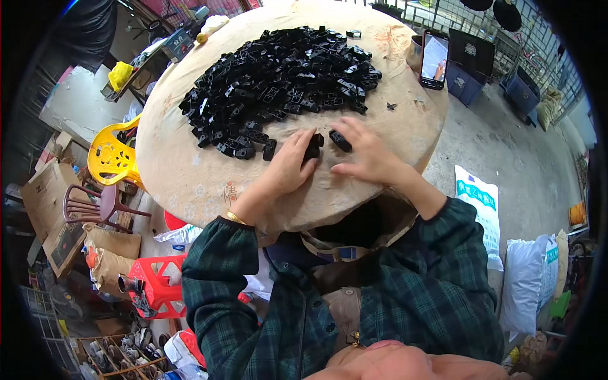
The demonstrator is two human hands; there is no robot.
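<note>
A large heap of small black plastic parts [285,76] covers the far half of a round table. My left hand [291,161] rests at the heap's near edge, its fingers and thumb around a black plastic part [313,149]. Beside it, my right hand [370,155] lies with fingers stretched and thumb spread. An oblong black part [340,140] touches the inner side of its fingers. One more loose part [269,149] sits just left of my left hand. The undersides of both hands are hidden.
The table [183,183] has a beige patterned cloth. A phone [434,60] leans against a metal can [415,54] at the far right. An open bag [361,231] hangs below the near edge. Left stand a yellow chair [114,152] and a red stool [158,288]; white sacks [478,202] lie right.
</note>
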